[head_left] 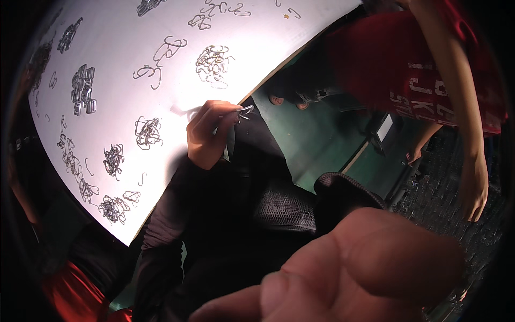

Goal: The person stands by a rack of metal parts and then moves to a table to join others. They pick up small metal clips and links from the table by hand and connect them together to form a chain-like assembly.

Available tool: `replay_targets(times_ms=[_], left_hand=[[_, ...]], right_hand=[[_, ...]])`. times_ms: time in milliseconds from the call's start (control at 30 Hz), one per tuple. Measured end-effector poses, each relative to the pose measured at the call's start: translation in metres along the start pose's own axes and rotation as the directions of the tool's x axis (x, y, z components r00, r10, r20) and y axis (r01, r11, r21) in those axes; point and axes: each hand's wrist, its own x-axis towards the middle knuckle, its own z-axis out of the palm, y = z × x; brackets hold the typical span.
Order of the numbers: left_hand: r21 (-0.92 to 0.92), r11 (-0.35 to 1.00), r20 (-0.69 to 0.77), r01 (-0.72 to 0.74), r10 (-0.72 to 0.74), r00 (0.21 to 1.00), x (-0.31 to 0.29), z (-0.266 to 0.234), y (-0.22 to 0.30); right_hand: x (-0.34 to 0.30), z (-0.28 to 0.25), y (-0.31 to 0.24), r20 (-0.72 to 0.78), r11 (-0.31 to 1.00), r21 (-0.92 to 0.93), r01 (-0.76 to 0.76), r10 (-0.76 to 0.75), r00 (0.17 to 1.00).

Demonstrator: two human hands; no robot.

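Note:
My left hand [206, 134] is closed at the edge of the white table, pinching small bent metal wire hooks [246, 111] between thumb and fingertips. Their bent ends stick out to the right, beyond the tabletop; how many there are I cannot tell. Large and very near the camera, my right hand [343, 268] shows its palm, with one finger stretched to the left and the others partly cut off by the lower edge. Nothing shows in it. Closest to my left hand on the table are a pile of wire hooks [148, 132] and another pile [213, 63].
Several more hook piles lie on the white table [179, 102], with shiny bundled metal pieces [83, 90] at its left. A person in a red shirt [397, 70] stands on the right, arms hanging over a dark ridged surface [429, 188]. Red cloth [75, 292] shows at lower left.

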Motion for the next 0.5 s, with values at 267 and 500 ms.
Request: replay_targets(times_ms=[267,500], left_hand=[[-0.023,0.995,0.049,0.097,-0.096,0.994,0.005,-0.006,0.007],[0.028,0.998,0.02,0.049,-0.049,0.999,0.005,-0.003,0.002]], right_hand=[[-0.051,0.008,0.186,-0.022,0.875,-0.115,-0.469,0.47,0.882],[-0.061,0.062,0.293,0.098,0.85,-0.243,-0.466,0.5,0.86]])
